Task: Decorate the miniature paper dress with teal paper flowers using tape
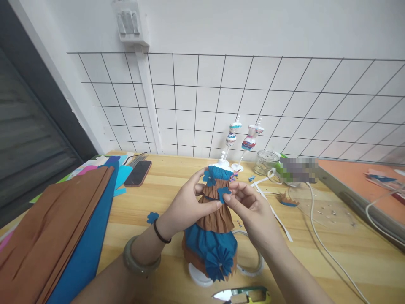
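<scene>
A small dress form [218, 219] wears brown and blue pleated paper, with a blue fan rosette [220, 261] low on the skirt. My left hand [189, 203] is wrapped round its waist from the left, thumb lying across the front. With thumb and fingers closed together, my right hand [251, 209] pinches a blue paper flower [224, 194] against the front of the bodice. Another blue flower [209, 177] sits at the upper left of the bodice. A loose blue flower [152, 217] lies on the table near my left wrist.
Brown and blue paper sheets [47, 223] and a phone [138, 173] lie left. Two small mannequins [249, 141] and a glass jar [266, 162] stand behind. A tape roll [261, 264], snips [242, 294] and a white cable [329, 252] lie near my right arm.
</scene>
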`<state>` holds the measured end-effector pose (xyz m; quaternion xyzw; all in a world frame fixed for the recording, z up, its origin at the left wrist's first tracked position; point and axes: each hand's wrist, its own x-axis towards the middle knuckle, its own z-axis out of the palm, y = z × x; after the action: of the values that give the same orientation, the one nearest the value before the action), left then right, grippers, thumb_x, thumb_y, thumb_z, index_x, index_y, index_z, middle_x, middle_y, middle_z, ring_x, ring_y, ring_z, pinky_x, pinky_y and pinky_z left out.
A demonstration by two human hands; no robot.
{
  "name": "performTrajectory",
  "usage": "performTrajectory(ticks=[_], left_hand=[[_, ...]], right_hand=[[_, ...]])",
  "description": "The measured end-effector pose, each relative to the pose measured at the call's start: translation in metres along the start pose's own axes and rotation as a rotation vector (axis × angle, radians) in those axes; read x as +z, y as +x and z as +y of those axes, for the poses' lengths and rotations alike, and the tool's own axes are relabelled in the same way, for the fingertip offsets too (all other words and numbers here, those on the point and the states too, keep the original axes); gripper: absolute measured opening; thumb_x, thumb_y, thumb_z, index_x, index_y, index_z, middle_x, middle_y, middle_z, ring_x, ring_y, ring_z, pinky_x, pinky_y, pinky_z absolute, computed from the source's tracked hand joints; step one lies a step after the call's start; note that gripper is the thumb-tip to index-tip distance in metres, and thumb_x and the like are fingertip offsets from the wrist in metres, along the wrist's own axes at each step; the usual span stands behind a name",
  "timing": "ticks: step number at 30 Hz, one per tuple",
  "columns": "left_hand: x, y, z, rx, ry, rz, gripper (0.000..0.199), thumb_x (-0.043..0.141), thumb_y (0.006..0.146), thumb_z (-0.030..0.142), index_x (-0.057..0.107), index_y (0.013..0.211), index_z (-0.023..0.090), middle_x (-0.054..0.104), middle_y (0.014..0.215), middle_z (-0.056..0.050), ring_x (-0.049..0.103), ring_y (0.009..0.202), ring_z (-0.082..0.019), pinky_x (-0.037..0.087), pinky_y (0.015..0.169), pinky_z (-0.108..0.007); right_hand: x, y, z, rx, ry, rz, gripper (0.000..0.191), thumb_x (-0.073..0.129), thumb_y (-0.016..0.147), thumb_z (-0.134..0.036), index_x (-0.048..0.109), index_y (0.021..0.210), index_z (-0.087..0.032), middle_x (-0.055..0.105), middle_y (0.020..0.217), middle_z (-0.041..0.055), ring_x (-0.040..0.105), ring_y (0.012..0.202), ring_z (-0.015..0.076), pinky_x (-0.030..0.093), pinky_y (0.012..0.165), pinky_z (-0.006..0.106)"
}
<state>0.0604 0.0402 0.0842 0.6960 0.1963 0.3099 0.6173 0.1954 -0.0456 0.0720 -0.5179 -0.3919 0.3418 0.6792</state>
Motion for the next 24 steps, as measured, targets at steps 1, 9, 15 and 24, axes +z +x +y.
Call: performTrajectory(ticks=[1, 9, 15, 24], left_hand=[[0.0, 0.0, 0.0, 0.005, 0.013, 0.003, 0.069, 0.068, 0.069, 0.021, 0.034, 0.129, 0.022, 0.064, 0.092, -0.003, 0.061, 0.09, -0.018, 0.048, 0.078, -0.028], [-0.002, 0.0, 0.001, -0.004, 0.048, 0.008, 0.074, 0.068, 0.068, 0.021, 0.03, 0.132, 0.023, 0.064, 0.092, -0.003, 0.06, 0.091, -0.018, 0.049, 0.076, -0.027], [-0.004, 0.002, 0.001, -0.036, -0.017, -0.005, 0.065, 0.068, 0.069, 0.019, 0.036, 0.125, 0.018, 0.064, 0.097, -0.007, 0.061, 0.092, -0.02, 0.049, 0.079, -0.032], [-0.009, 0.011, -0.009, 0.102, 0.004, 0.063, 0.049, 0.067, 0.068, 0.016, 0.047, 0.113, 0.018, 0.061, 0.111, -0.008, 0.059, 0.1, -0.02, 0.047, 0.086, -0.03]], right_hand=[[0.0, 0.0, 0.0, 0.001, 0.0, -0.003, 0.023, 0.071, 0.069, -0.032, 0.059, 0.086, -0.023, 0.055, 0.075, -0.0018, 0.051, 0.069, 0.0117, 0.042, 0.064, 0.022], [0.002, -0.002, -0.002, 0.009, 0.0, 0.013, 0.025, 0.072, 0.067, -0.033, 0.06, 0.085, -0.022, 0.056, 0.072, -0.0023, 0.051, 0.067, 0.0118, 0.042, 0.062, 0.022], [0.001, 0.0, 0.0, 0.028, 0.034, 0.007, 0.024, 0.072, 0.068, -0.034, 0.061, 0.085, -0.021, 0.056, 0.075, -0.0008, 0.052, 0.071, 0.0129, 0.042, 0.064, 0.023], [0.0, 0.002, 0.003, 0.038, 0.034, 0.041, 0.023, 0.071, 0.069, -0.035, 0.061, 0.085, -0.02, 0.055, 0.077, -0.001, 0.05, 0.069, 0.0119, 0.042, 0.064, 0.024]])
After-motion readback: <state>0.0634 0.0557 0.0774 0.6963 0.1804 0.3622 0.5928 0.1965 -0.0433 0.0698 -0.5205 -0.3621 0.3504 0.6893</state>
